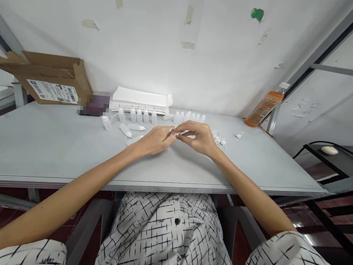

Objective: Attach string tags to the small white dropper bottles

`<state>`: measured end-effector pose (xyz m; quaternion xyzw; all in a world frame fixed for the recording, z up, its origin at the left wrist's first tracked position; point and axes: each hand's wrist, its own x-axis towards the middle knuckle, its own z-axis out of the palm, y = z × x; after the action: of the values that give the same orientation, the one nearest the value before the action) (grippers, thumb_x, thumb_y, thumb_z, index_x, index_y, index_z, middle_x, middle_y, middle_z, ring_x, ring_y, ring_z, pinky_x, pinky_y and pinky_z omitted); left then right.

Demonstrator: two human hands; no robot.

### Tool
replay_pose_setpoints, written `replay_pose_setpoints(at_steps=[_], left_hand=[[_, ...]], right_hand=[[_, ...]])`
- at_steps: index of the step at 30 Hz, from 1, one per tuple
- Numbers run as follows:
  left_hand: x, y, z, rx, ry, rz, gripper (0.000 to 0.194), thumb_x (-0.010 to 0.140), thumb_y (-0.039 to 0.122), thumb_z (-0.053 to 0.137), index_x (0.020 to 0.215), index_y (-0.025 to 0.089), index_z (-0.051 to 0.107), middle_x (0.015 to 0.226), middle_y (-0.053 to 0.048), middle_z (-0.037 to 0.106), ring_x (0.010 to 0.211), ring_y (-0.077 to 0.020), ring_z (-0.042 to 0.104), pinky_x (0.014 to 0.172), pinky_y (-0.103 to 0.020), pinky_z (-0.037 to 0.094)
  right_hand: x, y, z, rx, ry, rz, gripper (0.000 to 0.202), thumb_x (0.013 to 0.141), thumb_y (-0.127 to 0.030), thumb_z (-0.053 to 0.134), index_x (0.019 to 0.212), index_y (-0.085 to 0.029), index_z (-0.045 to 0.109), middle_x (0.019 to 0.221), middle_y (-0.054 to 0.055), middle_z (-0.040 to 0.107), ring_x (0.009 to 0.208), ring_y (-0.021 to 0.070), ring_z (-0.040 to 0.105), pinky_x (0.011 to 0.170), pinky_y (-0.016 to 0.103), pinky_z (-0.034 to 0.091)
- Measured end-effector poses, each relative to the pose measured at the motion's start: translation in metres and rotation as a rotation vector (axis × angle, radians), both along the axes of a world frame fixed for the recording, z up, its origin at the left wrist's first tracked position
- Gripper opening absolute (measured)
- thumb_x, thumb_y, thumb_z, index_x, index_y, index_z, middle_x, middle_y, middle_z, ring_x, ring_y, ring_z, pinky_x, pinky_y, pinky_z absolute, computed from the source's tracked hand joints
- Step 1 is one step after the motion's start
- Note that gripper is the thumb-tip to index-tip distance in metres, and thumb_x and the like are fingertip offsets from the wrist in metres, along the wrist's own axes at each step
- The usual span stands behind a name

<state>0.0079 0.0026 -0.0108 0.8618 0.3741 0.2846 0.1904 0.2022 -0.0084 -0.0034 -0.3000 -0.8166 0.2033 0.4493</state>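
Note:
My left hand [158,140] and my right hand [198,137] meet above the middle of the table. Both are closed, with fingertips nearly touching around a small white plastic piece [178,134]. Fingers cover most of it, so its exact kind does not show. Several small white squeeze bottles [139,116] stand in a row behind my left hand, some with thin strands at the top. Others, like one bottle [126,130], lie on their sides to the left. More bottles [181,117] stand behind my right hand. Small white caps [220,140] lie in a loose pile to its right.
A grey table [53,145] runs along a white wall. An open cardboard box [55,81] stands at the back left, near a stack of white sheets [142,100]. An orange liquid bottle [265,107] leans at the right. One small white piece [238,135] lies apart.

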Motion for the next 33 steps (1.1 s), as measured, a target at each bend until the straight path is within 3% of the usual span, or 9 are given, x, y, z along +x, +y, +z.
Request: replay_pose_setpoints(at_steps=[12,22,33], left_hand=[[0.003,0.0,0.001,0.05,-0.003,0.025,0.02,0.085,0.025,0.038,0.065,0.021,0.035,0.06,0.001,0.042,0.057,-0.0132,0.037,0.058,-0.029,0.026],[0.006,-0.001,0.0,0.113,0.004,0.058,0.014,0.085,0.022,0.038,0.074,0.019,0.047,0.073,-0.004,0.056,0.067,-0.017,0.049,0.064,-0.032,0.036],[0.007,-0.002,-0.004,0.153,0.026,0.113,0.012,0.085,0.021,0.042,0.074,0.02,0.046,0.075,-0.004,0.055,0.069,-0.0184,0.05,0.065,-0.033,0.039]], right_hand=[[0.0,0.005,-0.006,0.141,0.007,0.035,0.011,0.087,-0.02,0.066,0.09,-0.019,0.077,0.092,0.005,0.075,0.085,0.0162,0.071,0.075,0.032,0.068],[-0.001,0.005,-0.008,0.331,-0.014,0.02,0.014,0.088,-0.013,0.063,0.091,-0.018,0.075,0.093,0.006,0.075,0.085,0.0162,0.072,0.07,0.029,0.066],[-0.002,0.008,-0.012,0.423,-0.064,-0.005,0.019,0.089,-0.008,0.058,0.092,-0.019,0.073,0.095,0.007,0.074,0.085,0.0162,0.072,0.069,0.029,0.064]])
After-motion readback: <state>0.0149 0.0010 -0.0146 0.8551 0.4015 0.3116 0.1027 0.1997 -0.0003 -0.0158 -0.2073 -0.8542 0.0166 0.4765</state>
